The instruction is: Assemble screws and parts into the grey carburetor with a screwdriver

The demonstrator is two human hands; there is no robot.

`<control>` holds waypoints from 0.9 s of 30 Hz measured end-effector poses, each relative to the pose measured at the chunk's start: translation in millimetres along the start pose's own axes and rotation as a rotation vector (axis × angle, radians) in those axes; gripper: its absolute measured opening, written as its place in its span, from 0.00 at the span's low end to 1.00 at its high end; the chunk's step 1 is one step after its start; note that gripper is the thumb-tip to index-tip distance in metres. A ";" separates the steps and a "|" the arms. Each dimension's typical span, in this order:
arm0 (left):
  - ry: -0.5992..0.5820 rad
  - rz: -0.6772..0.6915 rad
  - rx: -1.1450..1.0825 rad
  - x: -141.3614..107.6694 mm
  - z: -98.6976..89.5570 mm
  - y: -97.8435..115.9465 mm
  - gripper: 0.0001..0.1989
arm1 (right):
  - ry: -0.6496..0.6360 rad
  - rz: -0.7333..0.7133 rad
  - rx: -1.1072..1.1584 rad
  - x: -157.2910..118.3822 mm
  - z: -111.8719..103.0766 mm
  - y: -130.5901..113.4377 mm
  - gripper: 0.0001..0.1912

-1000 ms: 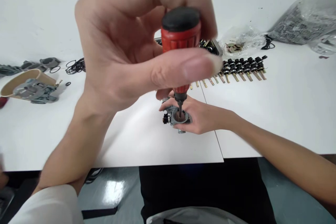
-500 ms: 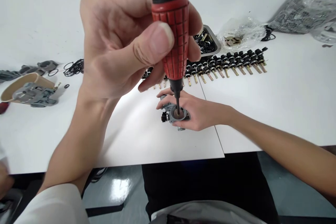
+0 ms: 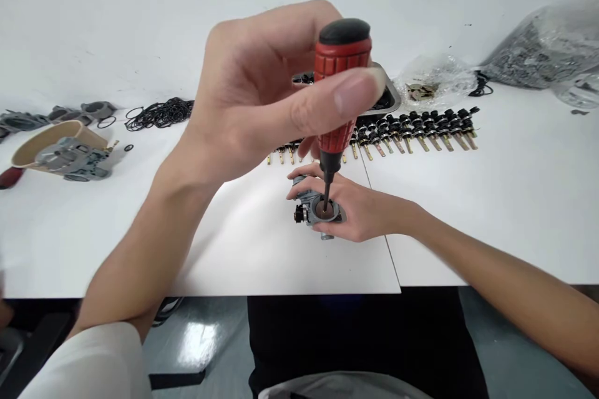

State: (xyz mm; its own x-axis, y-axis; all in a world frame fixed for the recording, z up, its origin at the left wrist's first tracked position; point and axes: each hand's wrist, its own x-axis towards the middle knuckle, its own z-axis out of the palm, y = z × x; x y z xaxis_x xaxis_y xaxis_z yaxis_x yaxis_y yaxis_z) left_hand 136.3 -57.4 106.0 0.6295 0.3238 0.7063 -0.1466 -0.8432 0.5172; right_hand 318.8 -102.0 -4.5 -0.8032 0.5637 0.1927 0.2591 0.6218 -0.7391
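My left hand [image 3: 262,93] is closed around the red and black handle of a screwdriver [image 3: 331,143], which stands nearly upright. Its thin tip reaches down into the round opening of a grey metal part [image 3: 306,199] on the white table. From the right, my right hand [image 3: 358,209] grips this part, with fingers over its back and the thumb along its front side. A black knob sticks out at the part's left. What the tip touches inside the opening is too small to tell.
Behind my hands runs a row of black-topped brass pieces [image 3: 421,128] beside a metal tray [image 3: 390,96]. Plastic bags [image 3: 543,50] lie back right. At left are black rings [image 3: 163,113], a beige container [image 3: 28,146] and another grey metal part [image 3: 77,159].
My left hand has shifted right and its thumb now lies across the screwdriver handle. The handle looks turned and lower in view. My right hand keeps its hold on the part.
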 end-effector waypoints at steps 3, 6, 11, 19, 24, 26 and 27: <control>0.046 0.020 0.021 1.3 -2.0 -6.1 0.13 | 0.001 -0.009 -0.010 0.0 -0.1 -0.4 0.27; 0.040 0.109 0.009 2.2 -5.3 -12.5 0.16 | 0.010 -0.026 -0.012 0.0 0.1 0.4 0.27; 0.052 0.132 -0.041 2.3 -6.2 -17.5 0.15 | 0.016 -0.048 -0.005 0.8 0.1 1.6 0.27; 0.048 -0.034 -0.144 -4.2 -10.5 -13.7 0.15 | -0.012 -0.024 0.003 1.4 -1.2 1.7 0.26; -0.028 0.045 -0.156 -4.1 -13.8 -18.8 0.14 | 0.000 -0.042 -0.009 1.2 -0.4 3.0 0.26; -0.068 0.088 -0.062 -3.4 -15.8 -20.1 0.18 | 0.003 -0.051 -0.013 1.5 -0.1 4.8 0.26; -0.075 0.094 0.001 -2.9 -17.0 -20.7 0.20 | 0.004 -0.057 -0.015 1.6 0.1 5.8 0.26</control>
State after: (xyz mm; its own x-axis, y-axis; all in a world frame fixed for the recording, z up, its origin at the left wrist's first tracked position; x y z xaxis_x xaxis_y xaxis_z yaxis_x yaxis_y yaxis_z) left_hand 124.5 -33.6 101.5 0.6685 0.2103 0.7134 -0.2067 -0.8689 0.4498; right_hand 319.0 -97.5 -8.5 -0.8144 0.5296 0.2371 0.2208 0.6607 -0.7174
